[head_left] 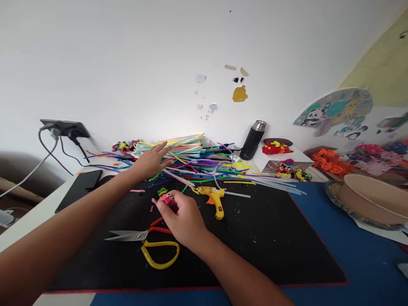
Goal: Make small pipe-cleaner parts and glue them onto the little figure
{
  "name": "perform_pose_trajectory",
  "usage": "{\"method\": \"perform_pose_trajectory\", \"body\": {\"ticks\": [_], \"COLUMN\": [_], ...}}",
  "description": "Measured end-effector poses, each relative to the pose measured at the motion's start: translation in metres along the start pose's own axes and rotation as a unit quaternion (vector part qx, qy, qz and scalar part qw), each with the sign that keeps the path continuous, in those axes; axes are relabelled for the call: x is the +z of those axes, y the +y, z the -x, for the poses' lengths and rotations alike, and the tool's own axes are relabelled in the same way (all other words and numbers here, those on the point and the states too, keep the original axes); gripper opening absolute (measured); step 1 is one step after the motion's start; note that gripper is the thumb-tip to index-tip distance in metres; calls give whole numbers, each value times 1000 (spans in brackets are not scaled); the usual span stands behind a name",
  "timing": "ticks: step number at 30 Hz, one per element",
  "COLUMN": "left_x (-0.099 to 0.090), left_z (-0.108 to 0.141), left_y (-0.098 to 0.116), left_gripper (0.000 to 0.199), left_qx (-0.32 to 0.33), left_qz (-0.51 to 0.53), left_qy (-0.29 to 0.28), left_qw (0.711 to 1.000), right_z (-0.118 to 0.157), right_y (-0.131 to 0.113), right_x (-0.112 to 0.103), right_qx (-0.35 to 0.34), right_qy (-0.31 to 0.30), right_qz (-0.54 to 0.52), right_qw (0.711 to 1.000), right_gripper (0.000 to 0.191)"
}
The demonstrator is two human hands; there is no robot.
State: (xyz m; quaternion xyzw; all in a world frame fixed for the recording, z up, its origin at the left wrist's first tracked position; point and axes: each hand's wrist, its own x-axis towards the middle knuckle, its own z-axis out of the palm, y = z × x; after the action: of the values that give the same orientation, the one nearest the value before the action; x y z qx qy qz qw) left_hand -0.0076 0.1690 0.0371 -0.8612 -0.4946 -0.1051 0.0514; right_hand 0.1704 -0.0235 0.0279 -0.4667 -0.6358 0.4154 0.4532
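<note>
My left hand point(152, 160) reaches over the pile of coloured pipe cleaners point(188, 148) by the wall, its fingers stretched and apart. Whether it touches the stems I cannot tell. Held in my closed right hand point(186, 216), over the black mat point(255, 250), is a small pipe-cleaner figure point(162, 193) with green, yellow and pink parts; my fingers hide much of it. Scissors point(161, 244) with red and yellow handles lie spread on the mat, just below that hand. To its right rests a yellow hot glue gun point(216, 199), its nozzle pointing left.
A black flask point(253, 140) stands by the wall, left of a white box point(283, 157) with small pipe-cleaner figures. Clear glue sticks point(280, 185) lie at the mat's upper right. A round bowl point(376, 195) is far right. A dark phone-like slab point(79, 190) and cables lie left.
</note>
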Motion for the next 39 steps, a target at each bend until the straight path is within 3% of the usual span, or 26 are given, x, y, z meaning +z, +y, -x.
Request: {"method": "perform_pose_trajectory", "body": {"ticks": [4, 10, 16, 24, 30, 34, 39], "left_x": [-6, -15, -15, -19, -45, -59, -65], "left_z": [19, 32, 39, 43, 66, 95, 111], "left_y": [5, 17, 21, 21, 35, 56, 78], "left_gripper": [81, 93, 97, 87, 68, 49, 43], "left_qx": [57, 65, 85, 69, -27, -103, -72], "left_qz": [-16, -75, -43, -7, 203, 385, 492], "left_qy": [21, 93, 156, 171, 204, 89, 59], "left_qw": [998, 991, 983, 983, 957, 913, 866], "right_z": [3, 7, 8, 1, -8, -13, -11], "right_y": [-1, -1, 1, 0, 3, 10, 13], "right_x": [2, 2, 0, -8, -14, -17, -12], "right_qx": [-22, -71, -142, -127, -61, 3, 29], "right_qy": [4, 11, 26, 93, 114, 113, 82], "right_qz": [21, 66, 86, 50, -63, -122, -195], "right_qw": [1000, 995, 986, 986, 990, 986, 977], "right_gripper": [19, 13, 11, 19, 29, 41, 41]}}
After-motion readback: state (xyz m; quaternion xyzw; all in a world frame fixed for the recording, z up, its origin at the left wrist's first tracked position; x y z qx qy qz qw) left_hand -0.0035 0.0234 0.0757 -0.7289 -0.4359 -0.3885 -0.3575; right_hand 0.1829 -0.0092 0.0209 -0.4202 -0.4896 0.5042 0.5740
